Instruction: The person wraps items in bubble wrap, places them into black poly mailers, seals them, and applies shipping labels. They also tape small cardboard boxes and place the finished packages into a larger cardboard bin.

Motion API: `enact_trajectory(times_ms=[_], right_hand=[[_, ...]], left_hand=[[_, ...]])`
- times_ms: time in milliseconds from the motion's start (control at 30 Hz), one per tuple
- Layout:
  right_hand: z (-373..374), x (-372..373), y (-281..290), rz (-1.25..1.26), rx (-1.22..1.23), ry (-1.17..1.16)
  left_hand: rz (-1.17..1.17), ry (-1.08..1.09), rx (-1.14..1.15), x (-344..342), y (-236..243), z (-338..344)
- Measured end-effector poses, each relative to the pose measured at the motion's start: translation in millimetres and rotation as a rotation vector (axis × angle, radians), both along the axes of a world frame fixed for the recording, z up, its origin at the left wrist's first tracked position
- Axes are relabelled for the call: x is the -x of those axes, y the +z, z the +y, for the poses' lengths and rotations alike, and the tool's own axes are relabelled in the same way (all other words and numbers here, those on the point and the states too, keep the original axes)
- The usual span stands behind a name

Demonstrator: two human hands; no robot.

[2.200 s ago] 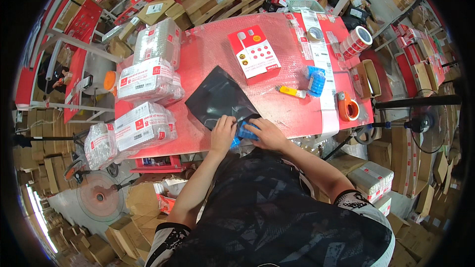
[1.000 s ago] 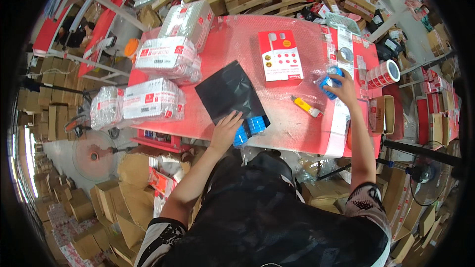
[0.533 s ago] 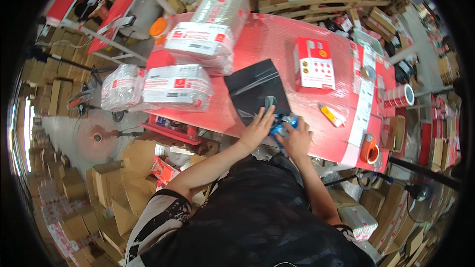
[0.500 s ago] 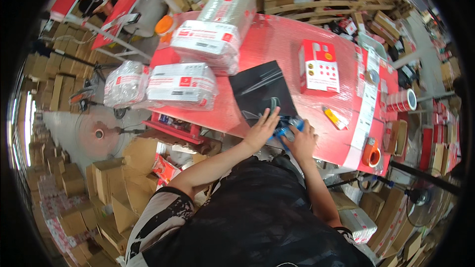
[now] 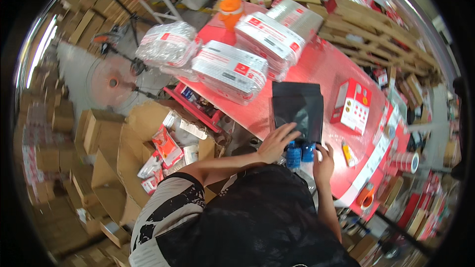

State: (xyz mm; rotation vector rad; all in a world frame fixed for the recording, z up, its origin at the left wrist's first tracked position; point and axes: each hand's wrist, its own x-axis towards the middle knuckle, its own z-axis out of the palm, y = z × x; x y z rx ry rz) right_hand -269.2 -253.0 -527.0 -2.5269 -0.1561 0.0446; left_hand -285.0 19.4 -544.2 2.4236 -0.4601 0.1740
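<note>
A dark, glossy flat pouch lies on the red table, its upper part showing a second layered edge. My left hand rests at the pouch's near left corner, fingers stretched over it. Just below the pouch, by the table's near edge, are two blue bottle-like items, a left one and a right one. To the right of these is my right hand, its fingers apart, near the right item. Whether it touches that item is hard to tell.
Bubble-wrapped packages stand on the table's left side, beside an orange tub. To the right are a red-and-white box, a yellow cutter, tape rolls and an orange tape dispenser. An opened carton stands at the left.
The whole view has turned and shifted. My hands have moved apart, and the blue items, earlier mostly covered by them, now show between them. The pouch lies flatter and straighter.
</note>
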Motion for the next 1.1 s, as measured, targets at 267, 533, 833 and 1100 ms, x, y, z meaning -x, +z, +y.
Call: enact_trajectory(times_ms=[267,533,833,1100], right_hand=[[-55.8,-95.0,-83.4,0.331,-0.158,0.08],[-94.6,31.2,-36.9,0.459,-0.216,0.322],[-65.6,-76.5,153.7,0.756,-1.295,-0.163],[-46.2,-141.6,187.9,0.659,-1.471,-0.167]], left_hand=[[0.79,0.526,0.794,-1.2,-81.6,-15.7],[0.828,0.042,0.569,51.4,-111.9,31.5],[0.932,0.138,1.613,-55.4,116.1,57.7],[0.793,0.202,1.628,-144.9,169.6,80.9]])
